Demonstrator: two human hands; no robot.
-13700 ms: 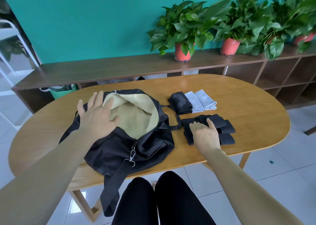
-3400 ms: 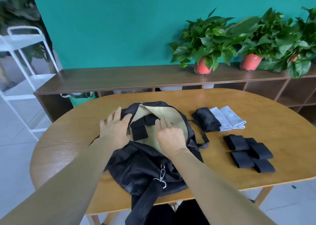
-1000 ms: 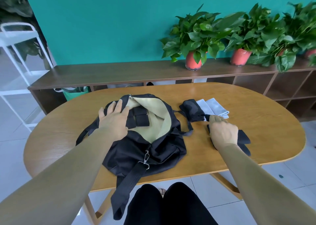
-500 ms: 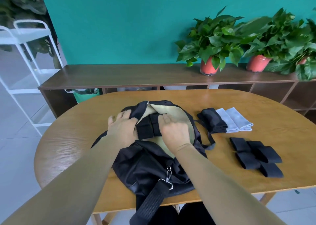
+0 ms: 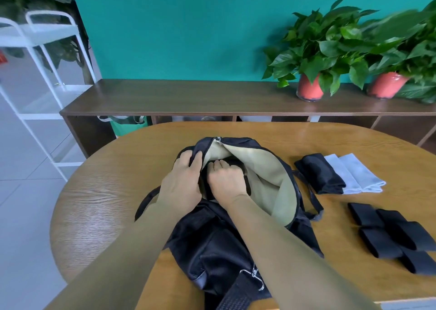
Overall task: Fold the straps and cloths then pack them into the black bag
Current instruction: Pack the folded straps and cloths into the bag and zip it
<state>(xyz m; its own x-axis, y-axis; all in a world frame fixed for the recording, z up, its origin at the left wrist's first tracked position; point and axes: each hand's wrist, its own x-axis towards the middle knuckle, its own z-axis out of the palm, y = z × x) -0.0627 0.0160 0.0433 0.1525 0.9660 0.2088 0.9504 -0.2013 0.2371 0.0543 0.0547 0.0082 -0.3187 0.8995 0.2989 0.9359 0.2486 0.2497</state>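
The black bag (image 5: 219,243) lies open on the wooden table (image 5: 106,191), its beige lining showing. My left hand (image 5: 182,182) grips the bag's left opening edge and holds it up. My right hand (image 5: 226,178) is inside the opening, fingers curled down onto folded black straps (image 5: 246,184) that it mostly hides. More folded black straps (image 5: 391,236) lie in a group at the right. A folded black cloth (image 5: 318,173) and two folded pale grey cloths (image 5: 356,176) lie right of the bag.
A low dark wooden shelf (image 5: 188,97) runs behind the table with potted plants in red pots (image 5: 309,89) on it. A white metal rack (image 5: 40,74) stands at the left. The bag's shoulder strap with a metal clip (image 5: 253,276) hangs over the near edge.
My right hand has pushed deeper into the bag over the straps. My left hand has taken hold of the bag's opening edge and lifted it.
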